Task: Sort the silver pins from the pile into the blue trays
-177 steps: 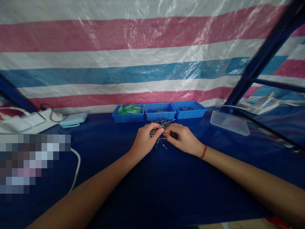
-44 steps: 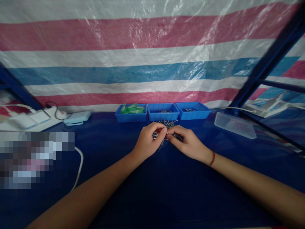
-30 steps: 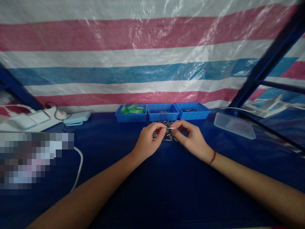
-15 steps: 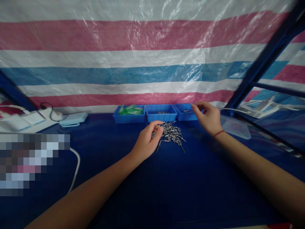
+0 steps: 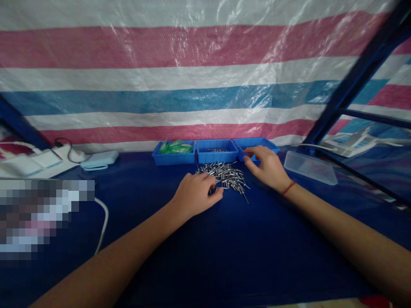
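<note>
A loose pile of thin silver blind rivets point(image 5: 229, 174) lies on the dark blue tabletop point(image 5: 205, 252). At the pile's left edge is my left hand point(image 5: 197, 193), palm down, its fingers curved and the thumb apart from them. I see nothing held in it. My right hand point(image 5: 267, 167) hovers in front of the right blue bin point(image 5: 261, 143) with thumb and fingers apart, and no rivet shows between them. Part of that bin's inside is hidden by the hand. The middle blue bin point(image 5: 217, 157) contains some rivets.
The left blue bin point(image 5: 175, 160) holds green plastic packaging point(image 5: 176, 147). A clear plastic lid point(image 5: 311, 167) lies at the right. Toward the left are a light blue case point(image 5: 100, 160), a power strip point(image 5: 41, 164) and a white cable point(image 5: 104, 220). A blue metal post point(image 5: 340, 98) rises at right.
My right hand has come back from above the right bin, moving left and nearer, and its pinch has opened. My left hand has turned palm down and lowered to the rivets.
</note>
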`<state>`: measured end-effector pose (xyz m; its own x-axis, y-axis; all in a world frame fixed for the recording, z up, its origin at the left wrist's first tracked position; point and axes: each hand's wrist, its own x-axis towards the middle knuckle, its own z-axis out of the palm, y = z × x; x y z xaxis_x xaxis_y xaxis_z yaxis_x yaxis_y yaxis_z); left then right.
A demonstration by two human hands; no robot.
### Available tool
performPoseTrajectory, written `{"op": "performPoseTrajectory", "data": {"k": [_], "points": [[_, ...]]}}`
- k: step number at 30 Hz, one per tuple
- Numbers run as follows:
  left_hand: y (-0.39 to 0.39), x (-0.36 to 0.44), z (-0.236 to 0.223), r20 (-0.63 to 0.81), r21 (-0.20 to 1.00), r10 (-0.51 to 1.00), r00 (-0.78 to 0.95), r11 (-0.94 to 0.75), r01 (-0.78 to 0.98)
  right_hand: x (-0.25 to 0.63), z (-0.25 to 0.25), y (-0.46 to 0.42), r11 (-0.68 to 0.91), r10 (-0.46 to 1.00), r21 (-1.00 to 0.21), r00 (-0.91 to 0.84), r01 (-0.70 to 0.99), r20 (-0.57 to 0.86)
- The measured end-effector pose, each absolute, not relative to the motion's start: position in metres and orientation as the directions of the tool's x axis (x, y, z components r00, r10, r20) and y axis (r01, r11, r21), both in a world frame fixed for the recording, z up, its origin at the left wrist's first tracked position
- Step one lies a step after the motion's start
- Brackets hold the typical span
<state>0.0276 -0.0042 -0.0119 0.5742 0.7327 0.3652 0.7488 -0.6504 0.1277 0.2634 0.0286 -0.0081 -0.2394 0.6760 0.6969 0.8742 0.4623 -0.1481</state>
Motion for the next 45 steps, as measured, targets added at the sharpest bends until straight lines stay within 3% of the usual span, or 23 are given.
{"op": "performPoseTrajectory", "data": {"k": [7,12,18,24,28,37,45], "points": [[-0.011,0.025,-0.005,0.216,-0.038,0.707,0.674,-0.683,0.729,0.241,-0.01,0.011,0.609,0.675,-0.133,-0.422,0.782,0.606],[-0.008,0.028,-0.013,0.336,-0.04,0.671,0.661,-0.691,0.722,0.228,-0.007,-0.001,0.789,0.565,-0.11,-0.644,0.604,0.516],[-0.004,0.028,-0.021,0.448,0.11,0.643,0.621,-0.729,0.676,0.22,-0.004,-0.008,0.803,0.549,-0.093,-0.669,0.589,0.502],[-0.003,0.033,-0.024,0.519,0.478,0.732,0.441,-0.677,0.56,0.221,-0.004,-0.009,0.769,0.584,-0.079,-0.646,0.635,0.491],[-0.003,0.035,-0.024,0.506,0.622,0.773,0.382,-0.634,0.459,0.219,-0.008,-0.007,0.736,0.63,-0.14,-0.594,0.663,0.499],[-0.003,0.035,-0.021,0.464,0.716,0.817,0.341,-0.573,0.399,0.213,-0.008,-0.01,0.736,0.667,-0.319,-0.558,0.597,0.493],[-0.003,0.034,-0.022,0.483,0.699,0.812,0.327,-0.583,0.414,0.21,-0.009,-0.01,0.77,0.63,-0.3,-0.599,0.563,0.495]]}}
